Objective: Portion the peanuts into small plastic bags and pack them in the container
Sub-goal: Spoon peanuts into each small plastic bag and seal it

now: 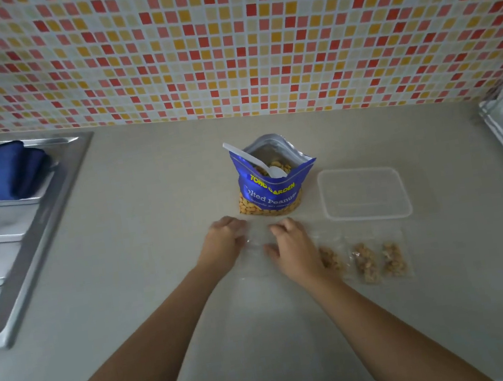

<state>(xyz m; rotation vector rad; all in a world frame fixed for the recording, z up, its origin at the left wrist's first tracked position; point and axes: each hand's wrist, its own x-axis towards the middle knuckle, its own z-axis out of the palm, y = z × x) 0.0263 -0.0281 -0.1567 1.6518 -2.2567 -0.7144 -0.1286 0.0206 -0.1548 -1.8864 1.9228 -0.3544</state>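
Left hand [223, 239] and right hand [292, 249] touch a faint clear bag [254, 265], grip unclear

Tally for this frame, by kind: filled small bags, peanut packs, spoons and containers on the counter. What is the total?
Filled small bags: 3
Blue peanut pack: 1
White spoon in the pack: 1
Clear container: 1
Total: 6
Not counted: empty clear plastic under the left hand and right hand, number unclear.

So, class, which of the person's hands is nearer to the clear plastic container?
Right. The right hand is left of the container and nearer the person; the left hand lies further left, beyond the right hand, in front of the peanut bag.
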